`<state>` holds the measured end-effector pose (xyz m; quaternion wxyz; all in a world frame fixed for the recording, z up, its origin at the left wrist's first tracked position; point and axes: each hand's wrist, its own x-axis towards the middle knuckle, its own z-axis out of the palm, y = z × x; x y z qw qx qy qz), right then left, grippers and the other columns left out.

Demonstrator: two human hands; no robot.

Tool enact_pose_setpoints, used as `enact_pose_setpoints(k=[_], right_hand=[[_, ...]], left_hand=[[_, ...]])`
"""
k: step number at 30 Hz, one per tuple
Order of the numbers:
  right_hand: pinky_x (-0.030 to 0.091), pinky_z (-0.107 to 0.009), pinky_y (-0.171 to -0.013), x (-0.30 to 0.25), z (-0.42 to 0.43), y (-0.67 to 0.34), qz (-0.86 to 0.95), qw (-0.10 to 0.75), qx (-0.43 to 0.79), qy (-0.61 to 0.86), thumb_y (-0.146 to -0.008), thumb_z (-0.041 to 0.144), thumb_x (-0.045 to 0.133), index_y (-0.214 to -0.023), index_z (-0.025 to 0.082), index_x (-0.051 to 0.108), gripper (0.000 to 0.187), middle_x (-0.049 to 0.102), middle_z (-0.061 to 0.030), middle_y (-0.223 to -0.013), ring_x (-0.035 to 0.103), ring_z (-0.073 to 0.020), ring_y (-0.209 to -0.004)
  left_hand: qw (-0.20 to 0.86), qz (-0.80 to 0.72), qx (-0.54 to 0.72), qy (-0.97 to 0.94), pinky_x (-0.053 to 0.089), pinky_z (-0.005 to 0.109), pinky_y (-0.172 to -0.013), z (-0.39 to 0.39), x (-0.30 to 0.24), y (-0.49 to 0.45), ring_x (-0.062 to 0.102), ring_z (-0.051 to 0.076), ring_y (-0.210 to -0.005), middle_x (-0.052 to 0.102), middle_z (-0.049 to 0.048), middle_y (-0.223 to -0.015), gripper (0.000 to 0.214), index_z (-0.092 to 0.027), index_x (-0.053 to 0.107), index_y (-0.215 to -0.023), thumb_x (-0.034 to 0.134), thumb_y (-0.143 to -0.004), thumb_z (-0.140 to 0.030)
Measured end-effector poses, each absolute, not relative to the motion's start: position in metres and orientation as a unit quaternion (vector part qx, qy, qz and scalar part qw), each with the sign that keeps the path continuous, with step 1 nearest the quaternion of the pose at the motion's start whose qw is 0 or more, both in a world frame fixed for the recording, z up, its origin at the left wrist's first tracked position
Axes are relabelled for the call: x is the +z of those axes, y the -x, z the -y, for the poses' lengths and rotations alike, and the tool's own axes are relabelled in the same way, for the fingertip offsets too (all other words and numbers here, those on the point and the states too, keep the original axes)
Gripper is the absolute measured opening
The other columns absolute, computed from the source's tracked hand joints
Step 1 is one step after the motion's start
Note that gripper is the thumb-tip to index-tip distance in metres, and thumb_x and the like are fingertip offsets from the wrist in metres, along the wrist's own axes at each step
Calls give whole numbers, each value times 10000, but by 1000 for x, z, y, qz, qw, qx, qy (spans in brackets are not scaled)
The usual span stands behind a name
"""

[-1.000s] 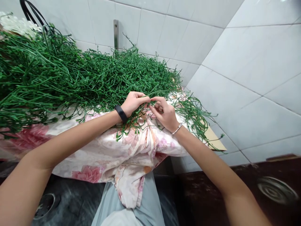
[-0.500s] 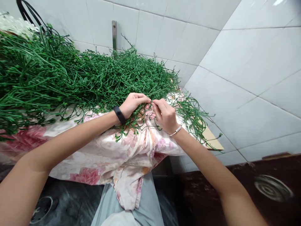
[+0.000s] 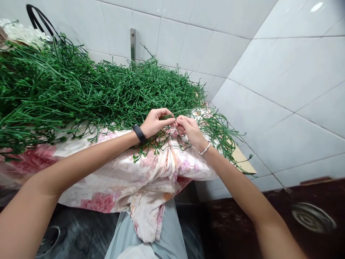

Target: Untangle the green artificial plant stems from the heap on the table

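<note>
My left hand (image 3: pixel 157 123), with a black band at its wrist, pinches a thin green artificial stem between thumb and fingertips. Facing it, my right hand (image 3: pixel 188 130) is closed at the same spot, its fingertips meeting those of the left; the bit of stem between them is mostly hidden. Both hands are over the front edge of a large heap of green plastic stems (image 3: pixel 115 90). Under the heap lies a floral cloth (image 3: pixel 107 180) in white and pink. A smaller bunch of stems (image 3: pixel 222 138) trails to the right of my right hand.
White artificial flowers (image 3: pixel 24 34) and a black strap (image 3: pixel 40 18) are at the back left. A metal strip (image 3: pixel 133 45) is fixed on the tiled wall (image 3: pixel 175 32). Cardboard (image 3: pixel 244 162) juts out at the right corner. A round metal drain cover (image 3: pixel 312 217) is low on the right.
My right hand has turned, its fingers curling more tightly beside the left fingertips. My left hand has shifted very slightly. The view has dipped a little.
</note>
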<state>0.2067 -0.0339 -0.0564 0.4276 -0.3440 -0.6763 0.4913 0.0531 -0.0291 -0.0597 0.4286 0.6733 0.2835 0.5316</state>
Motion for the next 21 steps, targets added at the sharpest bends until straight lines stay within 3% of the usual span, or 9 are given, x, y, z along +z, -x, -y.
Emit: enact_pose_setpoints(k=[6, 10, 13, 18, 21], right_hand=[[146, -170, -363, -55, 24, -214, 572, 343, 687, 288, -788, 239, 437, -597, 163, 411, 207, 178, 89, -475, 139, -27, -377], [173, -174, -368, -54, 25, -214, 572, 318, 696, 296, -794, 272, 428, -599, 172, 401, 221, 175, 92, -468, 127, -34, -377], [158, -187, -385, -54, 31, -211, 661, 358, 571, 330, -789, 303, 456, -663, 163, 473, 190, 257, 80, -482, 179, -37, -392], [303, -220, -513, -60, 37, -209, 835, 399, 162, 344, -773, 283, 524, -786, 166, 553, 121, 471, 23, -607, 374, -70, -519], [330, -229, -551, -62, 35, -210, 849, 401, 62, 338, -813, 274, 474, -791, 168, 551, 132, 506, 11, -634, 404, -78, -541]], left_hand=[[290, -284, 513, -756, 426, 224, -683, 31, -56, -49, 558, 104, -690, 631, 31, -744, 152, -114, 599, -755, 572, -710, -256], [218, -297, 501, -783, 406, 213, -662, 33, -54, -46, 541, 97, -678, 631, 27, -734, 144, -113, 608, -757, 542, -724, -237], [227, -321, 498, -773, 390, 207, -616, 31, -53, -46, 514, 85, -613, 608, 12, -662, 118, -107, 597, -706, 551, -699, -215], [332, -334, 517, -715, 377, 208, -557, 29, -51, -46, 486, 72, -513, 552, -13, -535, 93, -102, 573, -638, 559, -670, -188], [389, -322, 528, -683, 371, 211, -553, 30, -49, -46, 481, 65, -499, 549, -15, -520, 80, -104, 572, -626, 572, -667, -173]])
